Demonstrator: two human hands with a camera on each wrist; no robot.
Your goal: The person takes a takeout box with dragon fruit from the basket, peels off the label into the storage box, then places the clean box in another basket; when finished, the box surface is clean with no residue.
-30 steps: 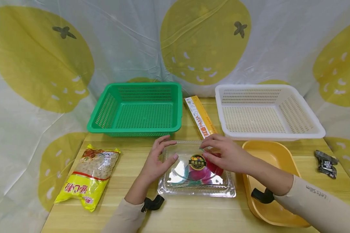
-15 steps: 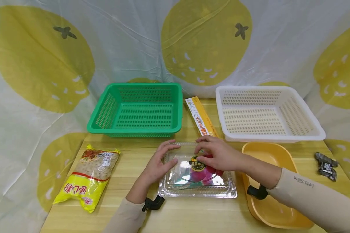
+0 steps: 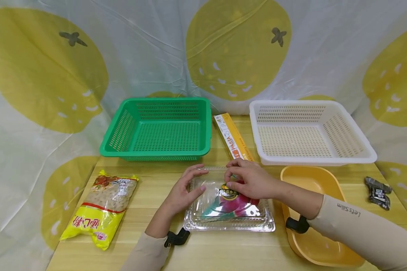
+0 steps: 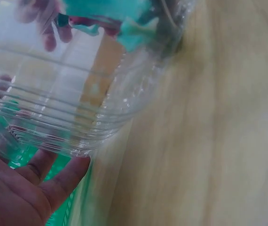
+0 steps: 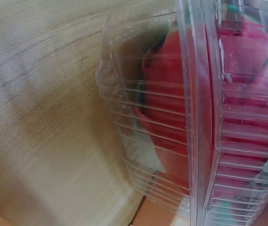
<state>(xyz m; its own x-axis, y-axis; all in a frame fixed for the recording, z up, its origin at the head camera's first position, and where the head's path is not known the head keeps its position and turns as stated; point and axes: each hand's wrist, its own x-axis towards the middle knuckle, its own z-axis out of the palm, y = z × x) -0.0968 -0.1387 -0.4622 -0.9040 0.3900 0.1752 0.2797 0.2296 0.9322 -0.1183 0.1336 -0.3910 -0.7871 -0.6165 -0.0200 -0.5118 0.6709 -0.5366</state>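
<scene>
A clear plastic clamshell box with a round black and gold sticker lies on the table in the head view. Through its lid shows a pink-red dragon fruit with green tips. My left hand is at the box's left side, fingers spread and fingertips right at the edge, as the left wrist view also shows. Over the upper right part of the lid lies my right hand, fingers bent, with fingertips close to the sticker. The right wrist view shows the box's ribbed side but hides that hand's fingers.
Behind the box stand a green basket and a white basket, with a pasta box between them. An orange tray sits under the right forearm. A yellow pasta bag lies left; small black packets lie far right.
My right hand has shifted a little left over the lid, covering part of the sticker's top. My left hand stays at the box's left side, a touch lower.
</scene>
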